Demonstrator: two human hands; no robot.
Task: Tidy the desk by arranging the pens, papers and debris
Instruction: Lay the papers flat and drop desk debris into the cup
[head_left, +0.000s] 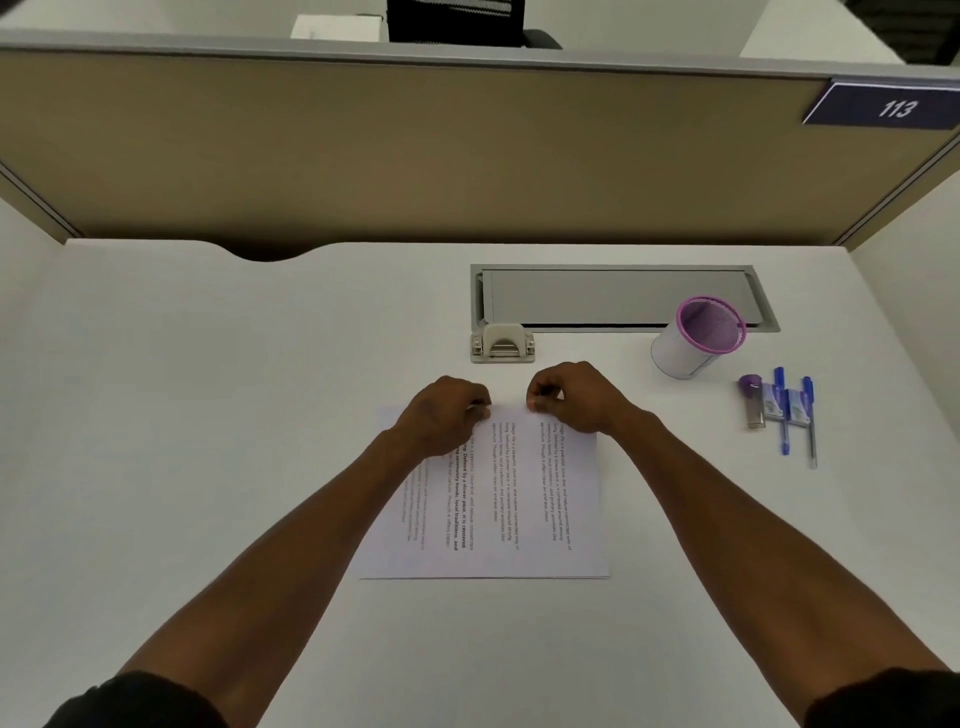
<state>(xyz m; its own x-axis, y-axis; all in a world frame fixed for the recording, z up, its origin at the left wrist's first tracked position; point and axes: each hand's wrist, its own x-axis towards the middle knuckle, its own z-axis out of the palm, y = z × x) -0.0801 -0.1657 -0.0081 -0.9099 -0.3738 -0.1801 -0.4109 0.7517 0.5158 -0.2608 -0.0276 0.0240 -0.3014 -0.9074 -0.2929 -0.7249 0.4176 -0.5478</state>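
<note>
So the stack of printed papers (498, 499) sits about mid-desk, closer to the near edge, with the text running sideways to the person. Both hands are at its far edge: left hand (447, 415) and right hand (576, 397) are each curled with the fingers bunched together, pinching at that edge, but I honestly can't tell if they've got the sheets or some small bit of debris lying there.

Handling-wise, paper like this is light and floppy, and the sheets slide over each other easily on a smooth white desk (208, 415). I'd say take it by two opposite edges and tap it square, because a one-corner lift would let it fan out. The near edge already looks fairly flush.

Everything else is toward the right edge: a mesh pen cup (696, 338) with a purple rim, tipped over on its side with nothing visible inside, then a little cluster nearer the right edge of blue pens (795, 415) and a purple-capped thing (752, 402) I can't identify. A hole punch (502, 343) sits just beyond the hands, against the cable tray lid (613, 296).

Readable writing: the partition tag (891, 106) says "113". The page text is too blurry, though I think "slower pace" is in there.
</note>
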